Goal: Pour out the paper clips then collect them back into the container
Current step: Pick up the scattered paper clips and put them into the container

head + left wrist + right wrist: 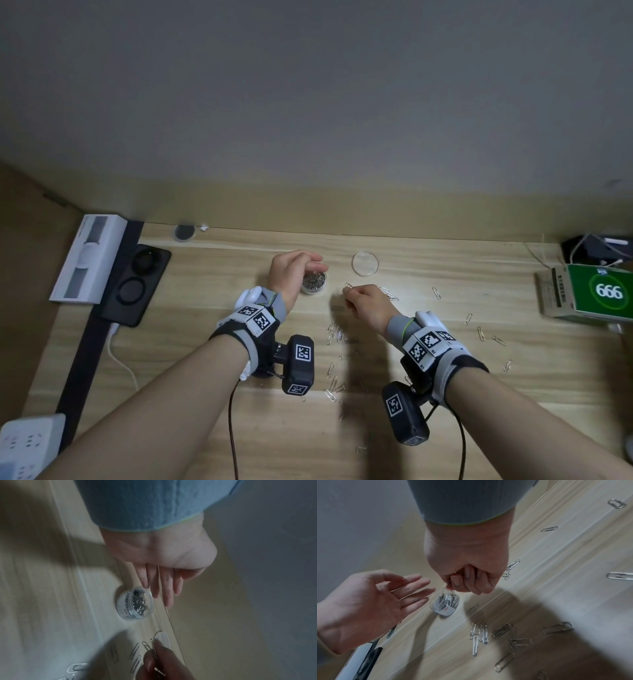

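Observation:
A small round clear container point(314, 283) point(135, 603) point(445, 604) with several silver paper clips in it stands on the wooden desk point(212, 346). My left hand point(297, 270) point(162, 588) point(373, 601) hovers just above and left of it, fingers straight, palm empty. My right hand point(363, 301) point(465, 580) point(154, 654) is just right of the container, its fingers curled and pinching paper clips point(349, 286) point(150, 647). Several loose paper clips point(335, 334) point(479, 632) lie scattered on the desk in front and to the right.
The container's clear round lid point(365, 263) lies behind my right hand. A white box point(87, 260) and black charging pad point(137, 287) sit at the left, a white power strip point(27, 445) at the near left, a green box point(599, 291) at the right.

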Available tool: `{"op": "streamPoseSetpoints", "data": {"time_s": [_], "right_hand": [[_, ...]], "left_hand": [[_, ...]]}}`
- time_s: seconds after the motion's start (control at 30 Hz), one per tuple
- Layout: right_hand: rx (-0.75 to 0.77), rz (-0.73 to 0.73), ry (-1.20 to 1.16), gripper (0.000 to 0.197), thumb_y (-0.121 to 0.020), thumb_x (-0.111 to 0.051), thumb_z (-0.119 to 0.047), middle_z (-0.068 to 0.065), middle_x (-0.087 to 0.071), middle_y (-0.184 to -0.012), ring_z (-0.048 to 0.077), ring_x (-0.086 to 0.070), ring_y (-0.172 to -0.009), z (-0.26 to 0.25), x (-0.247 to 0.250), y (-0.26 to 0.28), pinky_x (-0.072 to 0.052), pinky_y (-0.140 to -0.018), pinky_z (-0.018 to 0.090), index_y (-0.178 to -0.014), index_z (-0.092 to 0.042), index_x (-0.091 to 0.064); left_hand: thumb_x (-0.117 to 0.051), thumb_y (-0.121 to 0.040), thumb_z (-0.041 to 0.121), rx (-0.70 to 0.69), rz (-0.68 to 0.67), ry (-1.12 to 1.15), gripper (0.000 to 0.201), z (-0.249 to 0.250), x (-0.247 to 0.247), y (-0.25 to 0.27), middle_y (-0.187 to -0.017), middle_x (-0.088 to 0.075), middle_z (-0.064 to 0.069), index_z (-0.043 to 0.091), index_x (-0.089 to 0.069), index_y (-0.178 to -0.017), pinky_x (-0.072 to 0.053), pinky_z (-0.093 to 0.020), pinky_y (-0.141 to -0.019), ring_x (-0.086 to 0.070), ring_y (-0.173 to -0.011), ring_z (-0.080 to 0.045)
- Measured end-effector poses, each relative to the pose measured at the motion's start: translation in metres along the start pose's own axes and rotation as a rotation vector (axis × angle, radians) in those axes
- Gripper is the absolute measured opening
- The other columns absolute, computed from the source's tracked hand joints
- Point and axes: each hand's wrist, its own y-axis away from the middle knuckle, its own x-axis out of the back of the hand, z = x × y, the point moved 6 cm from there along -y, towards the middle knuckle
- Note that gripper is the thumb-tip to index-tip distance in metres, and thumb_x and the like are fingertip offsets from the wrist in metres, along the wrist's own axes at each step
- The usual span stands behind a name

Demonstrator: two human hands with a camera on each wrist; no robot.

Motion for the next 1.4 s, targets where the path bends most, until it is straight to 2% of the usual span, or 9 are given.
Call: {"op": "streamPoseSetpoints", "data": {"time_s": [0.17, 0.3, 0.47, 0.63, 0.83, 1.03, 1.13, 1.27, 1.4], "right_hand": [[0.006, -0.015, 0.039, 0.043, -0.098, -0.051, -0.032, 0.001, -0.052, -0.056, 0.016, -0.044, -0.052, -0.019, -0.006, -0.008, -0.037, -0.059, 0.029, -0.057, -0.018, -0.054], [0.014, -0.041, 0.096, 0.041, -0.097, -0.052, -0.032, 0.001, -0.053, -0.054, 0.018, -0.046, -0.050, -0.038, -0.017, -0.020, -0.038, -0.059, 0.029, -0.060, -0.017, -0.058], [0.030, -0.006, 0.419, 0.050, -0.093, -0.049, -0.051, 0.014, -0.068, -0.081, 0.031, -0.062, -0.074, -0.057, -0.028, -0.032, -0.046, -0.067, 0.034, -0.079, -0.007, -0.069], [0.019, 0.101, 0.508, 0.062, -0.094, -0.039, -0.061, 0.013, -0.066, -0.084, 0.032, -0.061, -0.078, -0.066, -0.024, -0.032, -0.042, -0.066, 0.032, -0.079, -0.007, -0.067], [0.069, 0.204, 0.285, 0.052, -0.100, -0.038, -0.041, 0.016, -0.070, -0.089, 0.036, -0.062, -0.088, -0.066, -0.009, -0.027, -0.047, -0.078, 0.036, -0.084, -0.005, -0.072], [0.119, 0.222, -0.118, 0.024, -0.092, -0.052, -0.016, -0.002, -0.062, -0.069, 0.022, -0.056, -0.074, -0.079, -0.019, -0.034, -0.045, -0.070, 0.032, -0.075, -0.016, -0.069], [0.113, 0.182, -0.194, 0.023, -0.088, -0.054, -0.017, 0.006, -0.071, -0.075, 0.022, -0.062, -0.074, -0.079, -0.028, -0.035, -0.053, -0.079, 0.041, -0.075, -0.018, -0.073], [0.153, 0.186, -0.270, 0.023, -0.082, -0.055, -0.021, 0.008, -0.076, -0.085, 0.020, -0.067, -0.082, -0.076, -0.030, -0.031, -0.051, -0.081, 0.032, -0.082, -0.016, -0.077], [0.157, 0.170, -0.377, 0.027, -0.080, -0.053, -0.023, 0.004, -0.078, -0.090, 0.021, -0.072, -0.095, -0.067, -0.031, -0.032, -0.052, -0.095, 0.036, -0.086, -0.016, -0.079]], "left_hand": [[-0.044, -0.091, 0.008, -0.004, 0.139, 0.032, 0.027, 0.010, 0.026, 0.001, -0.070, -0.072, -0.018, 0.000, -0.069, -0.085, -0.054, -0.030, -0.070, -0.069, -0.071, -0.025], [-0.044, -0.090, 0.008, 0.051, 0.185, 0.026, 0.027, 0.004, 0.052, -0.003, -0.065, -0.068, -0.018, 0.000, -0.069, -0.086, -0.044, -0.027, -0.053, -0.064, -0.060, -0.026], [-0.042, -0.093, 0.007, 0.128, 0.150, 0.026, 0.029, -0.011, 0.069, -0.002, -0.065, -0.068, -0.018, -0.004, -0.068, -0.088, -0.041, -0.027, -0.051, -0.060, -0.055, -0.024], [-0.044, -0.091, 0.007, 0.145, 0.127, 0.018, 0.028, -0.014, 0.071, -0.001, -0.066, -0.067, -0.019, -0.007, -0.068, -0.089, -0.039, -0.026, -0.051, -0.058, -0.053, -0.023], [-0.046, -0.090, 0.007, 0.174, 0.090, 0.020, 0.026, -0.016, 0.066, 0.001, -0.067, -0.068, -0.019, -0.007, -0.068, -0.088, -0.038, -0.024, -0.047, -0.057, -0.050, -0.020], [-0.047, -0.090, 0.009, 0.199, 0.053, -0.012, 0.026, -0.020, 0.068, 0.002, -0.071, -0.069, -0.021, -0.006, -0.069, -0.089, -0.040, -0.025, -0.049, -0.058, -0.053, -0.021], [-0.047, -0.089, 0.009, 0.204, 0.055, -0.012, 0.027, -0.020, 0.073, 0.001, -0.074, -0.070, -0.023, -0.005, -0.070, -0.088, -0.040, -0.026, -0.050, -0.059, -0.054, -0.022], [-0.047, -0.089, 0.009, 0.208, 0.048, 0.001, 0.027, -0.018, 0.075, 0.001, -0.075, -0.070, -0.023, -0.007, -0.069, -0.090, -0.039, -0.025, -0.050, -0.059, -0.054, -0.021], [-0.046, -0.090, 0.008, 0.196, 0.033, 0.014, 0.027, -0.016, 0.073, 0.005, -0.075, -0.069, -0.024, -0.008, -0.069, -0.092, -0.039, -0.026, -0.050, -0.058, -0.053, -0.020]]}}
